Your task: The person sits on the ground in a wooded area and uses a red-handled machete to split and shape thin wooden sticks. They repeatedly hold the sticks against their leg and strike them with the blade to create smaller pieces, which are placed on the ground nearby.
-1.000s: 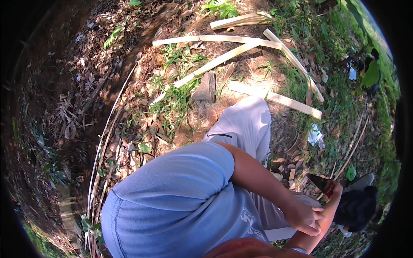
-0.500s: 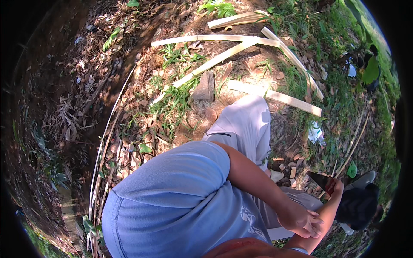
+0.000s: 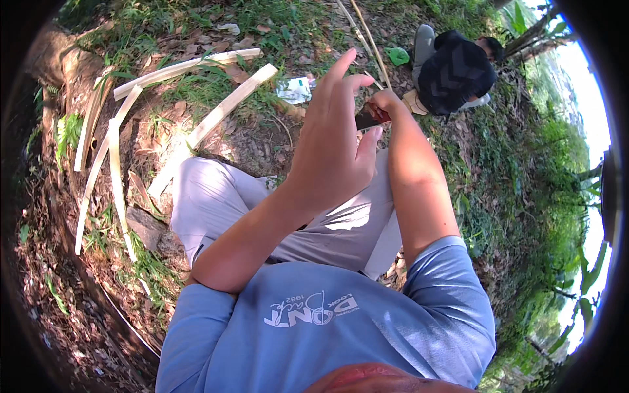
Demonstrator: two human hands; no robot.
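My left hand (image 3: pixel 331 141) is raised in front of my lap, empty, with its fingers apart. Beyond it, my right hand (image 3: pixel 385 105) is closed around the reddish handle of a broad, dark-bladed knife (image 3: pixel 366 120). My left hand partly hides the blade. Both hands are over my light trousers (image 3: pixel 347 223). Several pale strips of wood or bamboo lie on the ground to the left; the nearest strip (image 3: pixel 229 105) reaches toward my knee, and another strip (image 3: pixel 187 68) lies farther off. Neither hand touches them.
A person in a dark top (image 3: pixel 458 72) crouches at the upper right, near a green crumpled item (image 3: pixel 397 56) and long thin poles (image 3: pixel 370 39). A white-and-blue packet (image 3: pixel 295 90) lies on the ground. A grey block (image 3: pixel 145 226) sits left of my knee.
The view has swung to the right. My left hand has left my right forearm and risen, fingers spread. The knife stays in my right hand.
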